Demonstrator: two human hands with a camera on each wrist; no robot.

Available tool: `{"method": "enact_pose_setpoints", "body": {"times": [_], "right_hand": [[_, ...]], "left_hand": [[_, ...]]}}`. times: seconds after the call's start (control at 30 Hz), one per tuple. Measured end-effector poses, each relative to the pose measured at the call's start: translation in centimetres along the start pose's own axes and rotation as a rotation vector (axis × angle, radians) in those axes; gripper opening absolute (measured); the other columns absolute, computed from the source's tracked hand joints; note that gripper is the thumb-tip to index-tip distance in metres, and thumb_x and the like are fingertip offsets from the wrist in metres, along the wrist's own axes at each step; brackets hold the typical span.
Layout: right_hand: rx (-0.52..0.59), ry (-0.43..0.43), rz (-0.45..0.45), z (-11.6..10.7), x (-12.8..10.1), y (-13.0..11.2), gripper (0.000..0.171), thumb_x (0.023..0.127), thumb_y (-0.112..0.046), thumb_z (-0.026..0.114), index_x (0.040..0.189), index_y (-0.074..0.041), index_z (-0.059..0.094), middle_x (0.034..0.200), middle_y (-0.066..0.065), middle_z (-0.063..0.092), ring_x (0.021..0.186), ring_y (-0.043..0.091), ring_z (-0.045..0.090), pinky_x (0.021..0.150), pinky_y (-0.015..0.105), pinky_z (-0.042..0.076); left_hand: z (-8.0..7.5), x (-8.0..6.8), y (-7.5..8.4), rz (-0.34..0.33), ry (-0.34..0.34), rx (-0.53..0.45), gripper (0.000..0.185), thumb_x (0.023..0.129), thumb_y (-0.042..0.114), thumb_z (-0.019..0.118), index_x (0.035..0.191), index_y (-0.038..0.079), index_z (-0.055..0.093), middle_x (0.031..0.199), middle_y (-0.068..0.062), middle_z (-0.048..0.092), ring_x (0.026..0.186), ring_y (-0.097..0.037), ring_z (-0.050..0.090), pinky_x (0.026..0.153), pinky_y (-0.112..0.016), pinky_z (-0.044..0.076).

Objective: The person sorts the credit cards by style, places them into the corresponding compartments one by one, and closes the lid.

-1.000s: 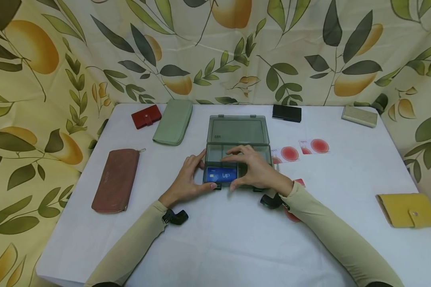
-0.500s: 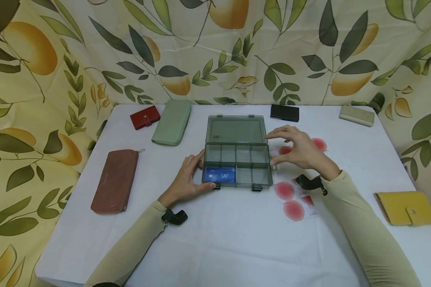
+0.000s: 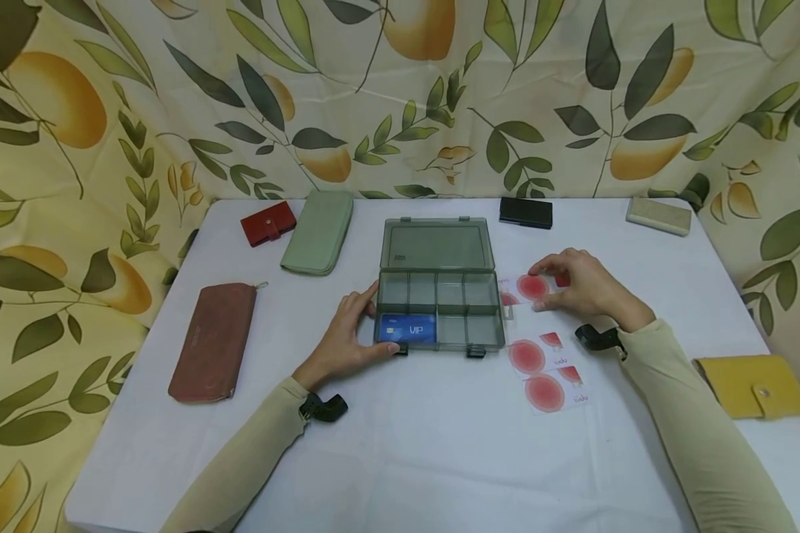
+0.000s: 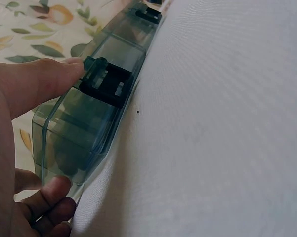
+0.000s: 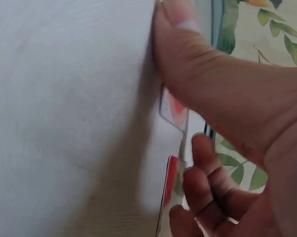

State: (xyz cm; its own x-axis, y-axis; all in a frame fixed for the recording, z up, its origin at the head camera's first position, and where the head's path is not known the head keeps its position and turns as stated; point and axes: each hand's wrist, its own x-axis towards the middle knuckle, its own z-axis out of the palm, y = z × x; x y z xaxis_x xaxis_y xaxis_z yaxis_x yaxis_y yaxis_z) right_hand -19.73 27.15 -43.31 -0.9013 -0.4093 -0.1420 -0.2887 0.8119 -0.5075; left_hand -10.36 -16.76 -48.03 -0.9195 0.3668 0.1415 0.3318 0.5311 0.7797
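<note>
Cards with red circles are laid on the table [image 3: 400, 459] to the right of the box [image 3: 438, 295]. One card [image 3: 528, 288], just beside the box's right wall, is pinched at its right edge by the right hand [image 3: 583, 287], with the fingers curled over it. Two more cards [image 3: 545, 372] are seen nearer to the person, apart from the hand. The box is grey and clear, its lid is folded back, and a blue VIP card [image 3: 408, 329] is lying in its front left compartment. The box's left front corner is gripped by the left hand [image 3: 344, 337]; the thumb is pressed beside the black latch [image 4: 108, 81] and the fingers are curled round the left end. Wallets are placed around the table's edges.
</note>
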Motion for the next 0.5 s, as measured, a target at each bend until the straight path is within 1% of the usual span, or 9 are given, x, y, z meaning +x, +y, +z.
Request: {"method": "enact_pose_setpoints", "body": {"times": [0.1, 0.2, 0.27, 0.37, 0.5], "right_hand": [[0.007, -0.015, 0.011, 0.03, 0.17, 0.15, 0.059, 0.079, -0.028, 0.097, 0.126, -0.005, 0.071, 0.121, 0.021, 0.065, 0.112, 0.039, 0.053, 0.095, 0.056, 0.043], [0.022, -0.022, 0.013, -0.13, 0.25, 0.06, 0.057, 0.078, -0.025, 0.096, 0.123, -0.002, 0.069, 0.119, 0.021, 0.064, 0.110, 0.038, 0.052, 0.094, 0.053, 0.044], [0.035, -0.019, 0.013, -0.18, 0.27, -0.03, 0.058, 0.078, -0.024, 0.097, 0.120, 0.000, 0.065, 0.116, 0.020, 0.064, 0.106, 0.036, 0.053, 0.091, 0.049, 0.044], [0.057, -0.011, 0.013, -0.15, 0.10, -0.15, 0.057, 0.080, -0.023, 0.095, 0.119, -0.002, 0.059, 0.110, 0.018, 0.063, 0.100, 0.031, 0.053, 0.087, 0.040, 0.045], [0.088, 0.016, -0.006, -0.16, -0.36, -0.35, 0.047, 0.088, -0.016, 0.088, 0.120, -0.004, 0.055, 0.104, 0.014, 0.064, 0.094, 0.027, 0.055, 0.081, 0.031, 0.044]], "left_hand": [[0.08, -0.04, -0.12, 0.006, 0.004, 0.001, 0.110, 0.080, 0.032, 0.090, 0.168, 0.009, 0.028, 0.117, -0.012, 0.053, 0.112, -0.027, 0.043, 0.102, -0.047, 0.039], [0.14, -0.03, -0.22, 0.013, 0.008, 0.000, 0.110, 0.080, 0.031, 0.090, 0.168, 0.007, 0.029, 0.117, -0.011, 0.053, 0.111, -0.026, 0.043, 0.101, -0.046, 0.039], [0.17, 0.01, -0.24, 0.018, 0.009, 0.001, 0.109, 0.080, 0.031, 0.090, 0.168, 0.007, 0.030, 0.116, -0.012, 0.054, 0.111, -0.027, 0.043, 0.100, -0.046, 0.039], [0.17, 0.07, -0.22, 0.016, 0.006, 0.000, 0.109, 0.080, 0.031, 0.090, 0.167, 0.006, 0.030, 0.117, -0.012, 0.054, 0.111, -0.027, 0.043, 0.101, -0.046, 0.039], [0.12, 0.10, -0.15, 0.004, 0.003, -0.002, 0.110, 0.080, 0.031, 0.091, 0.168, 0.007, 0.030, 0.117, -0.012, 0.053, 0.112, -0.027, 0.043, 0.102, -0.047, 0.038]]}}
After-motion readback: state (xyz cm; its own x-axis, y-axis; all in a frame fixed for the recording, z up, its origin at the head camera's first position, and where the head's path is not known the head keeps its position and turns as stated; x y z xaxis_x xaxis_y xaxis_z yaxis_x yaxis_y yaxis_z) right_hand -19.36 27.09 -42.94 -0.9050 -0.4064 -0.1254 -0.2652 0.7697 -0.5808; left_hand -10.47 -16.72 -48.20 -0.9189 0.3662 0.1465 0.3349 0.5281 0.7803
